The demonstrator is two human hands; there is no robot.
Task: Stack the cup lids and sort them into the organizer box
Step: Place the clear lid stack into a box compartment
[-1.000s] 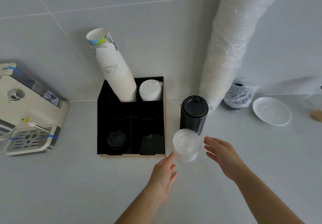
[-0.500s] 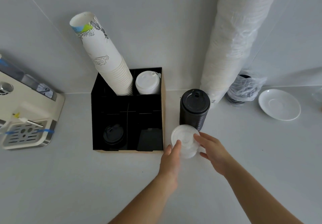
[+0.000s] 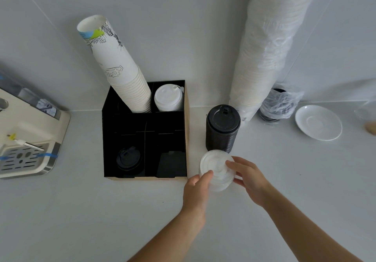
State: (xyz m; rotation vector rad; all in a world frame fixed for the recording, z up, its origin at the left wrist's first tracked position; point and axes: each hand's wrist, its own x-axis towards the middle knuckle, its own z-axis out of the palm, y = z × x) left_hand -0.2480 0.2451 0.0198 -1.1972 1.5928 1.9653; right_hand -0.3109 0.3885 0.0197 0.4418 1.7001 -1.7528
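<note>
A short stack of clear lids stands on the counter just right of the black organizer box. My left hand grips its near-left side and my right hand grips its right side. Right behind it stands a tall stack of black lids. Inside the box, white lids fill the back right compartment, black lids sit low in the front left one, and a tilted stack of paper cups rises from the back left one.
A tall plastic-wrapped column of white lids leans on the wall at the back right, with a bagged dark stack beside it. A white saucer lies further right. A coffee machine's drip tray sits at the left.
Both hands have closed in from open positions beside the clear lids and now hold the stack from either side. The camera has shifted closer.
</note>
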